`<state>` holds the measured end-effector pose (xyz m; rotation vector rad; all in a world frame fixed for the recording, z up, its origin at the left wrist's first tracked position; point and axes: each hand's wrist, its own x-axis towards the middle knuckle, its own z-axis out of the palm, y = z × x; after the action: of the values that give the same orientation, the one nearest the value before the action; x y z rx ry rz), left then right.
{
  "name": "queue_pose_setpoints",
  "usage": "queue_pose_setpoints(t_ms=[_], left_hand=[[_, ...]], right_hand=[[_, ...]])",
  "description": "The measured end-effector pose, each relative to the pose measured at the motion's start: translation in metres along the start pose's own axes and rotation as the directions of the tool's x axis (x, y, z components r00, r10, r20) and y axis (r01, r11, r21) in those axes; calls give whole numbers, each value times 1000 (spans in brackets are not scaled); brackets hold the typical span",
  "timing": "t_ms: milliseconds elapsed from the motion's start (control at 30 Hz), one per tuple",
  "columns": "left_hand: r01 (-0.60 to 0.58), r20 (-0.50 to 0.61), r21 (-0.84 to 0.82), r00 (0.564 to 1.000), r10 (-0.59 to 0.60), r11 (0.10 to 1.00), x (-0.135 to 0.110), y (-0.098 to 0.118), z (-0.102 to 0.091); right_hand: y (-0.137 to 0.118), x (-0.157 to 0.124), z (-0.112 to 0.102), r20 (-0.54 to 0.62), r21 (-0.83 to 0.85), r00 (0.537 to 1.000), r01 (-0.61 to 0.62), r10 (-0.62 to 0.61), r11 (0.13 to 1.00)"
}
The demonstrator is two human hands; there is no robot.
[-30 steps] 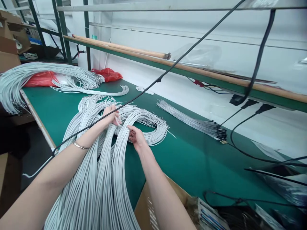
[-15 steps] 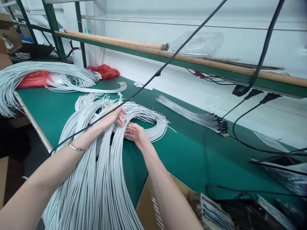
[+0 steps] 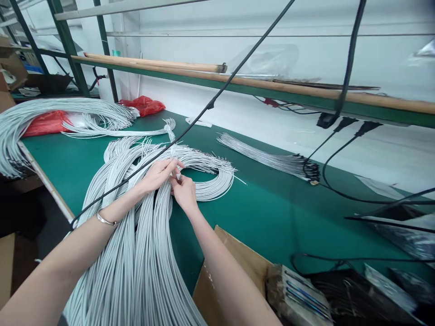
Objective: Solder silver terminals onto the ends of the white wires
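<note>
A big bundle of grey-white wires [image 3: 142, 253] runs from the near edge up across the green table [image 3: 272, 217] and curls round to the right. My left hand [image 3: 158, 174] and my right hand [image 3: 183, 192] meet on top of this bundle, fingertips together. Both pinch at a small pale tie or wire end on the bundle; I cannot make out which. A thin bracelet sits on my left wrist. A black cable [image 3: 210, 104] hangs slanting across, above my left forearm.
Another grey wire bundle [image 3: 50, 113] lies at the far left by red bags [image 3: 144, 105]. A straight bundle with black ends [image 3: 272, 158] lies to the right. A cardboard box [image 3: 234, 267] and black cables [image 3: 340, 190] sit at the near right. A wooden-edged shelf [image 3: 238, 81] runs behind.
My hands were apart, spreading wire strands a second ago. They have come together on top of the bundle and now pinch at one spot. The view has shifted slightly.
</note>
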<state>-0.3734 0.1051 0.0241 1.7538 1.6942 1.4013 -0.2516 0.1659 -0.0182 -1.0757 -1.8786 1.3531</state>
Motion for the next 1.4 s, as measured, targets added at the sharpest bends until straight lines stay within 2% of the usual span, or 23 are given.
queue_pose_setpoints(t_ms=[167,367,500,633,767,867,967,1100,1167,1267,1400], left_hand=[[87,-51,250,996,-76,964,-3,-1,-3],[185,16,472,976,-218,862,-15,14,-7],[208,52,586,955,-293,783,-23,25,2],[255,19,636,939,-344,729,-26,27,17],[329,-41,602,922,-384,727,-24,21,21],[368,-58,533,914,-401,762,-22,17,18],[360,-43,437,924,-380,824,-20,15,15],[316,-33,291,947,-321,903,-17,11,12],[321,-53,224,947,-318,920,-16,9,10],[362,-89,139,932,-353,922,-18,6,6],[418,-90,33,906,-413,908,-20,0,3]], right_hand=[[-5,1,-10,66,4,998,-4,4,1000],[-9,4,-25,135,91,991,-31,18,995],[-10,4,-30,136,150,991,-15,-5,989],[-17,-3,-36,91,100,993,60,-70,993],[-32,-11,-41,33,-38,986,166,-165,985],[-47,-17,-41,18,-126,971,240,-240,963],[-59,-21,-39,73,-172,941,338,-330,925],[-64,-24,-40,195,-158,875,474,-444,866],[-59,-22,-43,172,-148,868,490,-466,859],[-48,-20,-44,87,-181,893,449,-441,875],[-37,-16,-37,86,-222,905,425,-416,878]])
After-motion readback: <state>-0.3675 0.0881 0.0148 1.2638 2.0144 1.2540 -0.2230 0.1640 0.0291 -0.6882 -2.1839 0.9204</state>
